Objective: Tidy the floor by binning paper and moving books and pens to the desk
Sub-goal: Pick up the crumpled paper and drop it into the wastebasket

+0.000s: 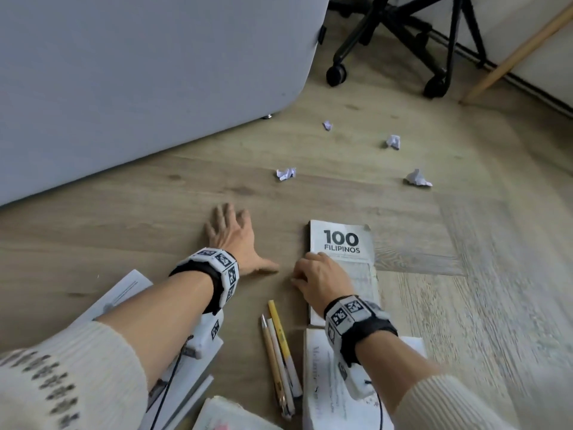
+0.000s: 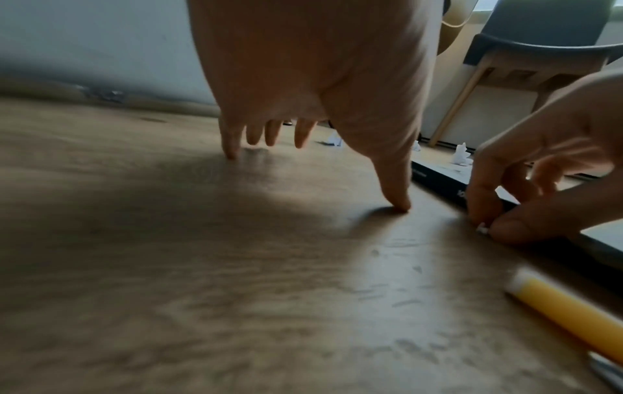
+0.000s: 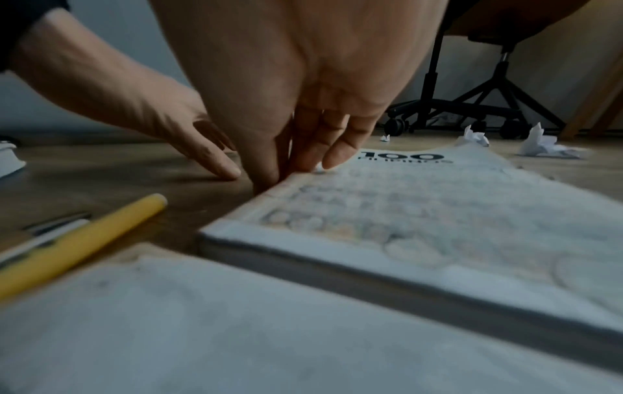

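Observation:
A white book titled "100 Filipinos" (image 1: 344,240) (image 3: 438,208) lies flat on the wooden floor. My right hand (image 1: 316,274) (image 3: 296,160) pinches its left spine edge, thumb low against the spine and fingers curled onto the cover, as the left wrist view shows (image 2: 505,208). Just left of the book, my left hand (image 1: 232,240) (image 2: 323,128) rests on the floor, fingers spread and holding nothing. Three pens (image 1: 279,346), one yellow (image 3: 84,240), lie between my forearms. A second book (image 1: 322,383) lies under my right wrist. Several crumpled paper balls (image 1: 286,174) (image 1: 418,178) sit farther out.
A grey upholstered piece of furniture (image 1: 139,72) fills the far left. An office chair's wheeled base (image 1: 403,35) and a slanted wooden leg (image 1: 521,51) stand at the back right. More books or papers (image 1: 124,293) lie under my left forearm and at the bottom edge (image 1: 223,414).

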